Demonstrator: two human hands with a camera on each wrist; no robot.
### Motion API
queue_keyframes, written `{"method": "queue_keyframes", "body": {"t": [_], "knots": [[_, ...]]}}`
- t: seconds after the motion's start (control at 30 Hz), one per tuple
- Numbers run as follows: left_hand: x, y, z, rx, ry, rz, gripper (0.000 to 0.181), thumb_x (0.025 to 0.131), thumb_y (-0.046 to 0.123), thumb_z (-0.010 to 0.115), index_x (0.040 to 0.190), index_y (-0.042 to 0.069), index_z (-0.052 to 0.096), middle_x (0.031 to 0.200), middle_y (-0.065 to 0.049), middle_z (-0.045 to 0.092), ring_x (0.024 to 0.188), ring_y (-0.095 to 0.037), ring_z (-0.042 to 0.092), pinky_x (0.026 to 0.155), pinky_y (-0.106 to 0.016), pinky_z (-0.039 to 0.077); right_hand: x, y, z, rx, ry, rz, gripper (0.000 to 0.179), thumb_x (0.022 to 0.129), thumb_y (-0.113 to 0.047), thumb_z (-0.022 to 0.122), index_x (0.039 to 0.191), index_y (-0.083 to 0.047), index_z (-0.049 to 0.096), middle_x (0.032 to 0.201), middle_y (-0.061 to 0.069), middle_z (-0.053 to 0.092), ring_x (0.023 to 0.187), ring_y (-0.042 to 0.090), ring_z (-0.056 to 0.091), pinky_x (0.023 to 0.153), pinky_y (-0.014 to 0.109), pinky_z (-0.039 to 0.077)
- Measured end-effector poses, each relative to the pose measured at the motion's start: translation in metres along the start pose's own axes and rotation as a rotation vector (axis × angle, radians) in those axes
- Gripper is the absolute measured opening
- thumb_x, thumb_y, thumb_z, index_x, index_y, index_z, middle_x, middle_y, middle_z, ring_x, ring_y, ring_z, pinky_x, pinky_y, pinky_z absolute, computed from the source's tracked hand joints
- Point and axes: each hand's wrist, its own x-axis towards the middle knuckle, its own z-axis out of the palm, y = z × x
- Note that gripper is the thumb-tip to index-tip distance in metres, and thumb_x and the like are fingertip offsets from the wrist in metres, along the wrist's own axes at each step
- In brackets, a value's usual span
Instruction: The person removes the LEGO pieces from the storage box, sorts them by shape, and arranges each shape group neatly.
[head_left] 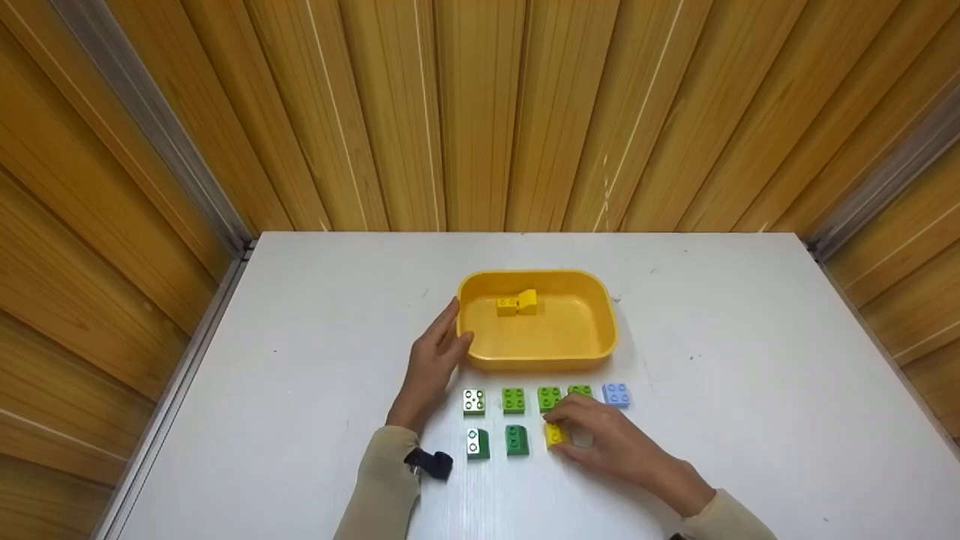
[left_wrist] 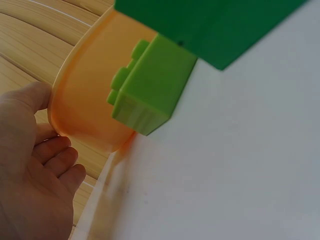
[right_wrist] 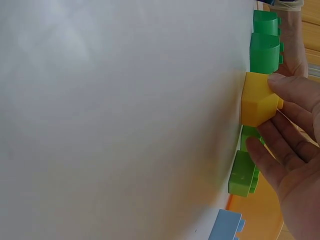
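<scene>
In the head view my left hand (head_left: pixel 433 360) rests against the left side of a yellow plastic tub (head_left: pixel 536 364), its fingers along the outer wall. Two yellow toy bricks (head_left: pixel 508 306) lie inside the tub, one with a slope. My right hand (head_left: pixel 611 439) pinches another yellow brick (head_left: pixel 553 433) between thumb and fingers. In the right wrist view this yellow brick (right_wrist: pixel 257 100) has a slanted side and sits at the table surface. To its left stand two dark green bricks (head_left: pixel 517 440). Light green bricks (head_left: pixel 514 400) line up behind, one partly covered by my right hand.
A light blue brick (head_left: pixel 616 394) ends the back row at the right. Everything stands on a white table (head_left: pixel 337 315) before a wood-patterned wall (head_left: pixel 480 112). A black strap (head_left: pixel 431 463) sits at my left wrist. Close green bricks partly block the left wrist view.
</scene>
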Motion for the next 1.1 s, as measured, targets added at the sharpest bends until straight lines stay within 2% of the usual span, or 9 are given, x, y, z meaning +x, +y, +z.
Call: {"method": "queue_keyframes", "body": {"t": [0.23,0.5,0.77,0.97,1.1], "knots": [[0.001,-0.001,0.0,0.009,0.001,0.003,0.064,0.109,0.03,0.063,0.166,0.014,0.038,0.17,0.0,0.035,0.158,-0.021,0.028,0.129,-0.042,0.024,0.0,0.0,0.0,-0.008,0.011,-0.008,0.039,0.088,-0.006,0.086,0.125,-0.01,0.073,0.124,-0.004,0.07,0.117,0.018,0.066,0.106,0.034,0.054],[0.001,0.0,0.0,0.026,-0.004,-0.046,0.065,0.109,0.033,0.064,0.167,0.021,0.037,0.17,0.009,0.034,0.157,-0.013,0.028,0.127,-0.036,0.026,0.005,-0.002,-0.009,-0.003,0.049,-0.054,0.034,0.091,-0.015,0.087,0.122,-0.008,0.073,0.12,-0.001,0.071,0.112,0.017,0.067,0.1,0.034,0.058],[0.002,0.0,0.0,0.026,0.003,-0.004,0.065,0.109,0.03,0.064,0.166,0.015,0.037,0.17,0.001,0.035,0.157,-0.02,0.03,0.128,-0.04,0.026,0.024,-0.003,-0.024,-0.025,0.138,-0.127,0.037,0.089,-0.004,0.086,0.122,-0.004,0.072,0.118,0.006,0.072,0.106,0.025,0.07,0.091,0.04,0.062],[0.001,-0.001,0.001,0.019,0.01,-0.028,0.066,0.108,0.034,0.064,0.166,0.018,0.038,0.17,0.003,0.035,0.157,-0.019,0.029,0.128,-0.041,0.025,0.043,-0.004,-0.035,-0.018,0.195,-0.097,0.036,0.089,0.0,0.085,0.122,-0.005,0.072,0.116,0.002,0.07,0.104,0.029,0.07,0.092,0.042,0.062],[0.001,-0.002,0.001,0.01,0.006,-0.04,0.066,0.108,0.035,0.064,0.166,0.019,0.038,0.17,0.006,0.034,0.157,-0.016,0.029,0.128,-0.039,0.025,0.056,-0.003,-0.042,-0.024,0.221,-0.048,0.037,0.089,0.0,0.085,0.123,-0.008,0.072,0.12,0.001,0.069,0.108,0.026,0.07,0.096,0.043,0.061]]}}
